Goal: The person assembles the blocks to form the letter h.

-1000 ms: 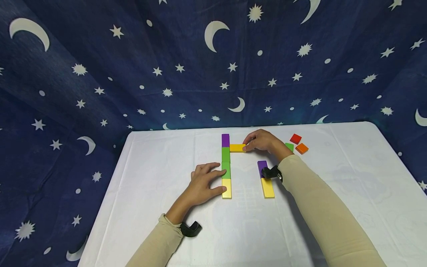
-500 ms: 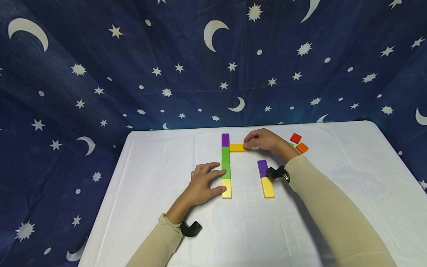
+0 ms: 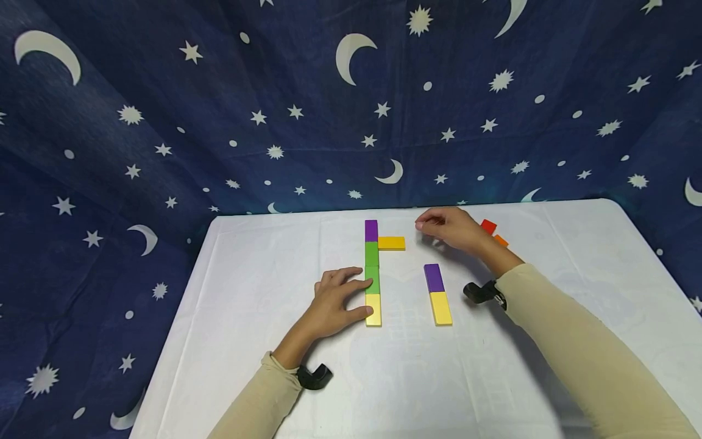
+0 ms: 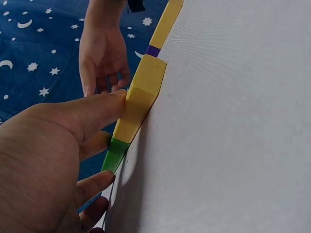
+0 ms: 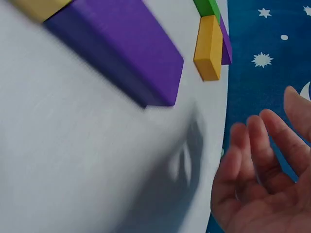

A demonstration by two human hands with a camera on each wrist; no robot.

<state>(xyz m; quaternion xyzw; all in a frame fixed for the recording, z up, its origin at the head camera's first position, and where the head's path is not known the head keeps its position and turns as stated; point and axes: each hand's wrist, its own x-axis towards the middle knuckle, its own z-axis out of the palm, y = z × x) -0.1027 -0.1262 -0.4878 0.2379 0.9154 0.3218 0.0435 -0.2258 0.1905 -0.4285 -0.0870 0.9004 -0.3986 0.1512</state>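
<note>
In the head view a straight column of flat blocks runs away from me: a yellow block (image 3: 373, 308) nearest, two green blocks (image 3: 372, 253), then a purple block (image 3: 371, 230). An amber block (image 3: 392, 243) sticks out sideways from the farther green one. My left hand (image 3: 334, 308) rests at the column, thumb on the yellow block and a finger on the nearer green one. The left wrist view shows that thumb (image 4: 97, 114) against the yellow block's edge. My right hand (image 3: 452, 230) hovers right of the amber block, fingers loosely bent, holding nothing.
A second purple block (image 3: 434, 278) and yellow block (image 3: 441, 308) lie end to end, slightly slanted, right of the column. Red (image 3: 489, 226) and orange (image 3: 501, 240) pieces lie partly behind my right hand and forearm. A starry blue cloth (image 3: 307, 91) hangs beyond the white table (image 3: 263, 244).
My right hand has let go of the amber block and moved right, towards the loose pieces. It now covers the green piece there. The left hand and the blocks have stayed put.
</note>
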